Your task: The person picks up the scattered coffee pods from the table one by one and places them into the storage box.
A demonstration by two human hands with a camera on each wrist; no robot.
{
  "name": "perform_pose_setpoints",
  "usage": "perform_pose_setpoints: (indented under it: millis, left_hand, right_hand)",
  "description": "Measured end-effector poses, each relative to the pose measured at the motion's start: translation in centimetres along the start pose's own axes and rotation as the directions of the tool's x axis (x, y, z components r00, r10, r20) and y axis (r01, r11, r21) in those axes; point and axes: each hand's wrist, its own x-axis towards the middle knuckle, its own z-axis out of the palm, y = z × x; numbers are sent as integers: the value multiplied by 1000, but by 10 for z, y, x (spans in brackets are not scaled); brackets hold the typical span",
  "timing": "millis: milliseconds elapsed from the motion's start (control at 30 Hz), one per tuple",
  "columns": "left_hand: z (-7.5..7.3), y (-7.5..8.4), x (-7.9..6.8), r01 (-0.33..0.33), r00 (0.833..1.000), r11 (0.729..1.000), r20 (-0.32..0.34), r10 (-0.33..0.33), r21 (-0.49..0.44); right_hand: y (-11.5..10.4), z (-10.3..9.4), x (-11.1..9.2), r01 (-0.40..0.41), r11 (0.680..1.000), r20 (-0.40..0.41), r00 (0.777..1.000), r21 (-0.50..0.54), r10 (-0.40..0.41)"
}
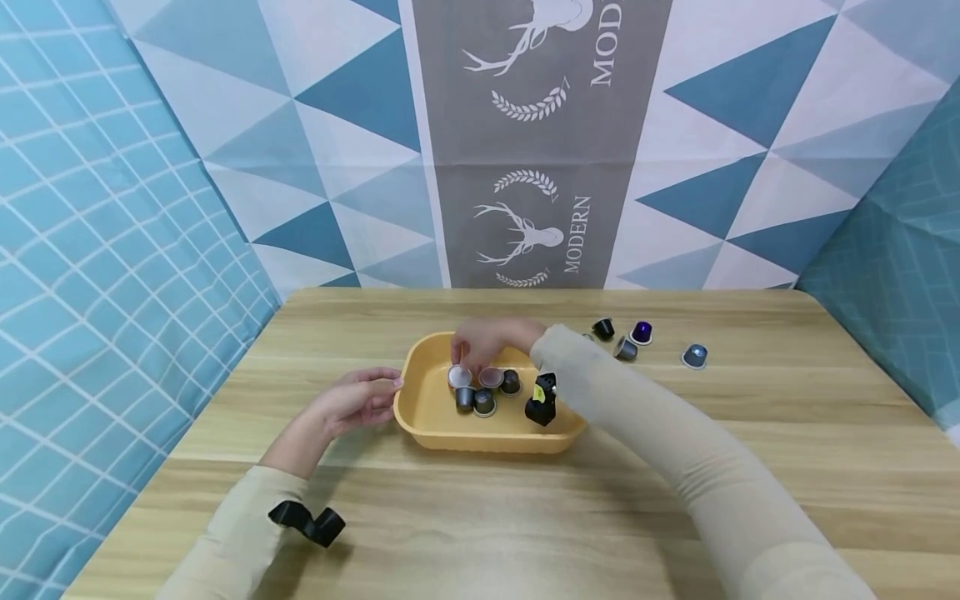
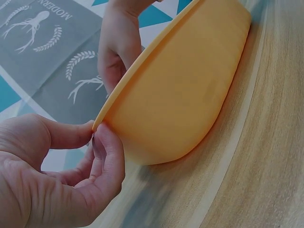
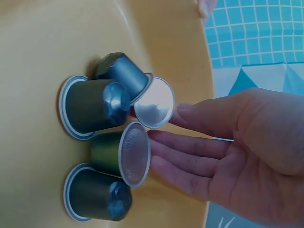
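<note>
Inside a yellow-orange, round-cornered tub (image 1: pixel 487 442), five small cup-shaped capsules cluster together: a silver-lidded capsule (image 3: pixel 156 102), a green capsule with a pinkish lid (image 3: pixel 134 154), and three dark capsules (image 3: pixel 85 107). Of the two hands, the right hand (image 1: pixel 486 340) reaches in, fingers nearly straight and parted from the thumb, tips at the rims of the two lidded capsules. The left hand (image 1: pixel 363 398) pinches the tub's rim between thumb and finger. Right of the tub, on the wood-grained worktop (image 1: pixel 487 517), lie a black capsule (image 1: pixel 603 328), a shiny purple-blue capsule (image 1: pixel 642 332), a grey capsule (image 1: pixel 625 348) and, farther apart, a blue-grey capsule (image 1: pixel 695 357).
</note>
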Motion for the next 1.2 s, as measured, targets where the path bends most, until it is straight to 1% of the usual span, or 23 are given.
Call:
perform_pose_setpoints:
  millis: [100, 367, 533, 600, 700, 833, 900, 1033, 1133, 1200]
  left_hand:
    - [-1, 1, -1, -11, 1000, 1000, 14, 11, -13]
    - [-2, 1, 0, -1, 1000, 1000, 11, 1, -23]
    - [-2, 1, 1, -6, 1000, 1000, 9, 6, -25]
    - [-2, 1, 1, -5, 1000, 1000, 9, 6, -21]
    - [-3, 1, 1, -3, 1000, 1000, 7, 4, -9]
    - [-3, 0, -1, 3, 1000, 1000, -2, -3, -6]
    - [-3, 0, -2, 4, 1000, 1000, -1, -4, -14]
    - [-2, -1, -2, -1, 1000, 1000, 3, 1, -26]
    - [-2, 0, -2, -1, 1000, 1000, 5, 1, -31]
    - [-2, 0, -1, -1, 1000, 1000, 6, 1, -28]
  right_hand:
    - [-1, -4, -3, 2, 1000, 2, 1000, 15, -2]
    - [2, -13, -20, 81, 995, -44, 996, -54, -83]
    - [7, -19, -34, 132, 991, -93, 987, -28, -134]
    - [9, -21, -40, 156, 988, -120, 981, -1, -155]
    - [12, -21, -48, 194, 980, -173, 967, 39, -185]
    - [17, -18, -59, 218, 973, -259, 947, 79, -191]
    - [20, -16, -65, 219, 971, -304, 935, 94, -182]
    - [29, -14, -79, 226, 969, -396, 903, 105, -167]
    - [37, -11, -88, 216, 970, -456, 878, 110, -144]
    - [42, -10, -94, 200, 972, -486, 866, 122, -117]
